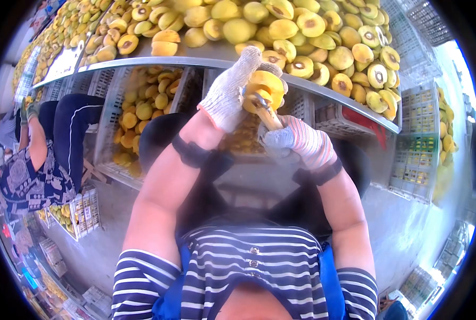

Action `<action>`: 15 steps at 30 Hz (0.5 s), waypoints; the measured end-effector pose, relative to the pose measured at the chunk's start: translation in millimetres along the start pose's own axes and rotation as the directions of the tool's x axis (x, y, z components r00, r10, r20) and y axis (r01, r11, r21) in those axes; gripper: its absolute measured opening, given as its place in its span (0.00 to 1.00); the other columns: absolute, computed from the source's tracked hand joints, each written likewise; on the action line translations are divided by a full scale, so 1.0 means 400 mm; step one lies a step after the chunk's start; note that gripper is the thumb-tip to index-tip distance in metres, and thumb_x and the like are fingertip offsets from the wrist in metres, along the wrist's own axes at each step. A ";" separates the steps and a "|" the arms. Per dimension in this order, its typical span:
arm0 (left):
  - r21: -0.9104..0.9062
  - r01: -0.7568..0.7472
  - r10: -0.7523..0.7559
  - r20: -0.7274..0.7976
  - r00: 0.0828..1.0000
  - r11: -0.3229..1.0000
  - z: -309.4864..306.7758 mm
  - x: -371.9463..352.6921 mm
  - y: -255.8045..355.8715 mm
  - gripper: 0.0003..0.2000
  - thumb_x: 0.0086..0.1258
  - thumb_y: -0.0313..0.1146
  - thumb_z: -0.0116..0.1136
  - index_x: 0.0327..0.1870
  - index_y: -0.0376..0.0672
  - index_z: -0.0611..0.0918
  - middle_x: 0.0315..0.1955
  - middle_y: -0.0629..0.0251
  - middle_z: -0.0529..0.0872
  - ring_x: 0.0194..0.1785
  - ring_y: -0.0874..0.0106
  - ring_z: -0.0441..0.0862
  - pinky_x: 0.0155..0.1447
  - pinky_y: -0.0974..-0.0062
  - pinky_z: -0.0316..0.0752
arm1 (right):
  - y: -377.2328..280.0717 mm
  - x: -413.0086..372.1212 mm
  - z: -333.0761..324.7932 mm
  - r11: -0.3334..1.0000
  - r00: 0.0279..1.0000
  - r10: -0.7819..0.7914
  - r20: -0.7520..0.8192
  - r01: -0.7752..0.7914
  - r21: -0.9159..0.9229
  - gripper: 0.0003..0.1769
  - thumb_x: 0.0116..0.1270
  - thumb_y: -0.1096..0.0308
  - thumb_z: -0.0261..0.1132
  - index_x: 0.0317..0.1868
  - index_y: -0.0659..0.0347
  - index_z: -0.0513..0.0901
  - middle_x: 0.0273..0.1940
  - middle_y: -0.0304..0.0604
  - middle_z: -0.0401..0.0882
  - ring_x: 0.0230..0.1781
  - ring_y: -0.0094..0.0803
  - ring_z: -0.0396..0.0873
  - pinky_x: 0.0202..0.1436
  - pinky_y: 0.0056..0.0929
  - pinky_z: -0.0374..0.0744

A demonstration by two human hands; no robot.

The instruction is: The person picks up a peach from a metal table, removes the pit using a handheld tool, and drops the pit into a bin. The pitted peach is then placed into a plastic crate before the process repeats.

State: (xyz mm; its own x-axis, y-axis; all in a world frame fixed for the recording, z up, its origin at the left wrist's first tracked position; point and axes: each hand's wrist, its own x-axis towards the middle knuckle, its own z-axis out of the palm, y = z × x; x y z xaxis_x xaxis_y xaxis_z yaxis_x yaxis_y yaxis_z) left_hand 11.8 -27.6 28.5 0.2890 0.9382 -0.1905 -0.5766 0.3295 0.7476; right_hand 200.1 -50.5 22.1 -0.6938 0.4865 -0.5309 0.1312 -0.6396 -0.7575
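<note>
My left hand (235, 88), in a white knitted glove with a dark band at the wrist, is wrapped round a yellow peach (270, 84) that is cut open. In my right hand (301, 140), gloved in striped knit, is a wooden-handled pitting tool (270, 117). Its metal end meets the cut face of the peach. Both hands are at the front edge of a metal table (158, 60) heaped with halved peaches (310, 24), many with the brown pit cavity showing.
Below the table edge stands a crate of peaches (144, 109) on the left. Stacked crates (415, 160) hold more fruit at the right. A co-worker (41, 160) in dark trousers sits to the left, near another white crate (86, 213). A red object (366, 121) hangs under the table.
</note>
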 end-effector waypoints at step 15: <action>0.796 0.413 0.569 -0.606 0.557 0.443 -0.409 -0.201 0.365 0.35 0.65 0.51 0.64 0.67 0.34 0.75 0.53 0.47 0.86 0.54 0.58 0.84 0.59 0.64 0.76 | 0.193 0.130 -0.153 -0.179 0.908 0.141 -0.395 -0.369 -0.912 0.21 0.72 0.59 0.56 0.62 0.52 0.79 0.54 0.57 0.83 0.56 0.51 0.82 0.57 0.46 0.80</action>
State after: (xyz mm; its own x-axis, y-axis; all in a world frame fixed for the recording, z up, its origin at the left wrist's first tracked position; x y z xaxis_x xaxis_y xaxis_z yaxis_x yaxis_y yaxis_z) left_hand -220.7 -37.6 48.8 -0.6298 0.7740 -0.0663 0.4723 0.4492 0.7584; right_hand 217.4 -38.1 -87.2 -0.3316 0.5870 -0.7386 0.8784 0.4776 -0.0148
